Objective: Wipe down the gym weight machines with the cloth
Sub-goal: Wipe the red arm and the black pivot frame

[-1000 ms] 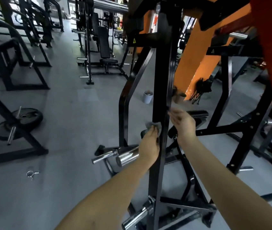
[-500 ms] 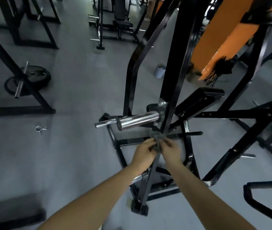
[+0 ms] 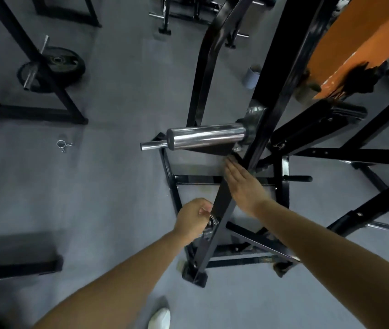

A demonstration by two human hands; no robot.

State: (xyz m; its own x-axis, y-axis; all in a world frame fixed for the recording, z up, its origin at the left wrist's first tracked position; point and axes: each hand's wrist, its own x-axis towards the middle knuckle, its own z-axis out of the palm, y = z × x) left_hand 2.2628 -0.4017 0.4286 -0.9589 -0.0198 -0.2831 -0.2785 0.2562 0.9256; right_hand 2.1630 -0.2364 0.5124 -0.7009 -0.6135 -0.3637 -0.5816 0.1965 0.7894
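Right hand [image 3: 243,184] — fingers straight and pressed together, palm flat along the slanted black post [image 3: 222,210] at frame centre, probably to press along its face or brace against it. Left hand [image 3: 194,218] — fingers curled in, just beside the post's lower left edge; what it pinches, if anything, cannot be told. The cloth is not visible; it may be balled in the left fist or under the right palm. Both forearms reach up from the lower frame edge and converge on the post. Around them are a chrome peg [image 3: 206,138] just above the right fingertips, a weight plate [image 3: 65,62] at upper left, and a spring collar [image 3: 63,145] on the floor at left.
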